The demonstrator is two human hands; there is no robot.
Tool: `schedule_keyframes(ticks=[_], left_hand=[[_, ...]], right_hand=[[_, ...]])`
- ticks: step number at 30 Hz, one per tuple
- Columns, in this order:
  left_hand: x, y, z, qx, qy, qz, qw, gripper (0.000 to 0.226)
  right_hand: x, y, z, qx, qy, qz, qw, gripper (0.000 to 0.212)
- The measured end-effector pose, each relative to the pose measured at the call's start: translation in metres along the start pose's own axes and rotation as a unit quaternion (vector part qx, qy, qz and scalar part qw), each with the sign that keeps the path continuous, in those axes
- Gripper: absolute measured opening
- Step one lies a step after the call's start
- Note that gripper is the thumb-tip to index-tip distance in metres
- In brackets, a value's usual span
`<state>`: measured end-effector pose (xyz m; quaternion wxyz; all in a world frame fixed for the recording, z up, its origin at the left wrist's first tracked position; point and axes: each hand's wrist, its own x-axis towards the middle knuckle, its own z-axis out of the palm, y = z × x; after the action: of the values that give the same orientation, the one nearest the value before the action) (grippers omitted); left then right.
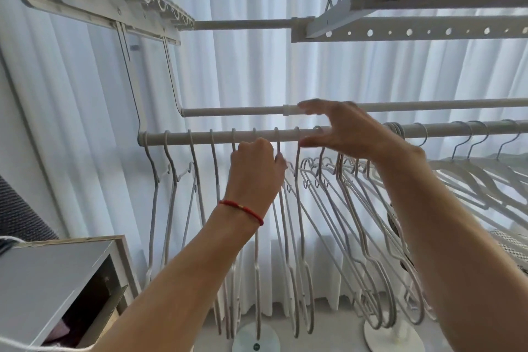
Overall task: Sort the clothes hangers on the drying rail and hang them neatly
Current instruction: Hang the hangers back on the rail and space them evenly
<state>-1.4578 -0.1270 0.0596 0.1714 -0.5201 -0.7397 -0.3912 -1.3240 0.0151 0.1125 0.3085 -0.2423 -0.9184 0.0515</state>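
Fingers of my left hand (255, 163) are curled tight round the necks of a couple of hangers (281, 208) just under the rail (223, 137). My right hand (340, 130) is spread, fingers straight and relaxed, holding nothing; it sits at the rail, thumb just below the bar, fingertips reaching up toward a second, higher bar (234, 111).

Left of my grip, several white hangers hang evenly spaced, hooks over the rail. Right of it, more hangers crowd together and lean, their frames overlapping. Further right, a thicker set (468, 177) hangs on the same rail. White curtains (257, 71) fill the background; a grey box (57, 277) sits lower left.

Risk, as I judge it: sliding my gripped hangers sideways could snag the leaning, tangled ones and pull a hook off the rail.

Hard to tell: exactly how many necks my left fist holds, and which hooks my right palm covers. My right forearm hides part of the crowded bunch.
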Motion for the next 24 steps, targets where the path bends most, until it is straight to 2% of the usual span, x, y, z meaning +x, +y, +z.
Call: schedule_keyframes(ticks=[3,6,9,12,16,19,24], left_hand=[[-0.01,0.003,-0.006,0.0,0.068,0.078,0.995,0.02],[-0.011,0.014,-0.005,-0.03,0.08,0.115,0.99,0.015],[0.002,0.029,-0.001,-0.018,0.074,0.18,0.981,0.012],[0.03,0.047,0.006,0.017,0.033,0.227,0.973,0.025],[0.064,0.063,0.018,0.072,-0.11,0.208,0.969,0.047],[0.078,0.069,0.027,0.137,-0.167,0.212,0.953,0.042],[0.086,0.067,0.036,0.116,-0.176,0.202,0.956,0.028]], right_hand=[[-0.013,0.025,-0.029,-0.019,0.03,0.017,0.999,0.064],[-0.025,0.045,-0.05,-0.07,-0.027,0.049,0.996,0.077],[-0.028,0.057,-0.053,-0.085,-0.073,0.05,0.992,0.078],[-0.025,0.062,-0.05,-0.092,-0.077,0.028,0.992,0.079],[-0.018,0.065,-0.044,-0.051,-0.086,-0.013,0.995,0.075],[-0.013,0.07,-0.039,-0.032,-0.078,-0.041,0.996,0.065],[-0.008,0.084,-0.032,0.018,-0.053,-0.069,0.996,0.051]])
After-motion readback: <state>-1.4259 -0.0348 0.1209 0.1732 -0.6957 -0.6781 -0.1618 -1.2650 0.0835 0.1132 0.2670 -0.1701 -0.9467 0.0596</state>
